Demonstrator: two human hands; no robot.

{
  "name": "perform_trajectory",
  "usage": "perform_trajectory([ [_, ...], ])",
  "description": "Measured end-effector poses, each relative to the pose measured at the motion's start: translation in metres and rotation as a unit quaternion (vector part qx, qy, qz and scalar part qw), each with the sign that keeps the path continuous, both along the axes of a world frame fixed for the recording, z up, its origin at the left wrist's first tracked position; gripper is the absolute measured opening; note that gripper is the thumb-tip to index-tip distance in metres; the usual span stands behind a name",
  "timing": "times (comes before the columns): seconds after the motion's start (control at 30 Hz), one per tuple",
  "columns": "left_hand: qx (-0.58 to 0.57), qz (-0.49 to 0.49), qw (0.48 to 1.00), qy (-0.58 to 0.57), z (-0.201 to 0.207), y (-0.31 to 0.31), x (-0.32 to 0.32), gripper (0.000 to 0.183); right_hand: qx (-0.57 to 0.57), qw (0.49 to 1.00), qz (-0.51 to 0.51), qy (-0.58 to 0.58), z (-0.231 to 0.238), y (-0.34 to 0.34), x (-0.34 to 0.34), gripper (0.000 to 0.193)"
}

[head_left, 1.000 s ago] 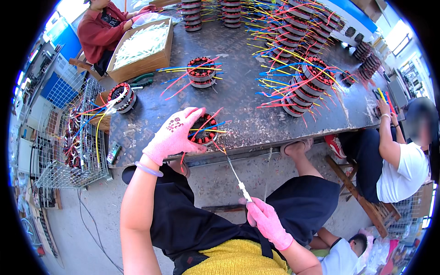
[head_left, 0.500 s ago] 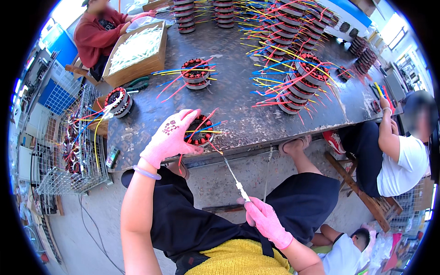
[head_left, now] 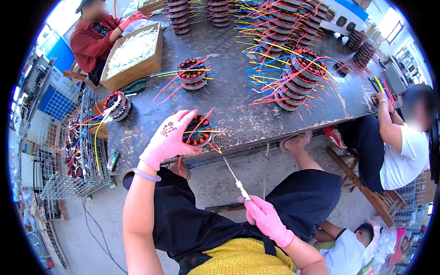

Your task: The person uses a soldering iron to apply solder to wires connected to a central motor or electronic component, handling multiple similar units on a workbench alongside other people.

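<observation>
At the table's near edge my left hand (head_left: 169, 138), in a pink glove, is closed around the side of a ring-shaped motor stator (head_left: 207, 137) with red, blue and yellow leads. My right hand (head_left: 269, 221), gloved the same, grips a slim tool (head_left: 241, 188) with a white sleeve and a thin metal shaft. The shaft slants up toward the stator. Its tip meets the end of a reddish lead (head_left: 214, 147) stretched out from the stator; how the two are joined is too small to tell. My glove hides the stator's left side.
Single stators stand on the dark table (head_left: 151, 133), one at left (head_left: 117, 105) and one beyond (head_left: 192, 74). Stacked stators (head_left: 298, 80) rise at right. A carton of white sleeves (head_left: 133, 55), green-handled pliers (head_left: 135, 87) and a wire basket (head_left: 75, 183) lie leftward. Other people sit nearby.
The view has shifted slightly. My hands, the stator and the tool keep nearly the same places relative to each other.
</observation>
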State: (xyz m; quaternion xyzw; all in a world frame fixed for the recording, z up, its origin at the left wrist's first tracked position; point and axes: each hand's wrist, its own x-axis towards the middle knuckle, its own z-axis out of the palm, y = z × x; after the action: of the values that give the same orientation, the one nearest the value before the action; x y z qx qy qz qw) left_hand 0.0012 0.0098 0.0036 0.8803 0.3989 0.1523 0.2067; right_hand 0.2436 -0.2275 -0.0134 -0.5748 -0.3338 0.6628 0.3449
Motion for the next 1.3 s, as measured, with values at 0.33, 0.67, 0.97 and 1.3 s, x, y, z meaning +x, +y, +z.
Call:
perform_trajectory([
  [0.33,0.003,0.001,1.0,0.015,-0.0017,-0.0005,-0.0002,0.099,0.001,0.999,-0.012,0.037,-0.0051,-0.0017,0.0008,0.033],
  [0.67,-0.008,0.017,0.999,0.028,0.0029,-0.0019,0.0037,0.101,0.0,1.0,-0.003,0.031,-0.0075,0.0008,0.0008,0.033],
  [0.97,-0.003,0.016,1.0,0.026,-0.0004,-0.0016,0.0037,0.1,0.001,1.0,-0.003,0.027,-0.0077,-0.0019,0.0021,0.033],
  [1.3,-0.005,0.013,1.0,0.017,0.0022,-0.0021,0.0025,0.099,-0.002,1.0,-0.005,0.02,-0.0035,-0.001,0.0003,0.033],
])
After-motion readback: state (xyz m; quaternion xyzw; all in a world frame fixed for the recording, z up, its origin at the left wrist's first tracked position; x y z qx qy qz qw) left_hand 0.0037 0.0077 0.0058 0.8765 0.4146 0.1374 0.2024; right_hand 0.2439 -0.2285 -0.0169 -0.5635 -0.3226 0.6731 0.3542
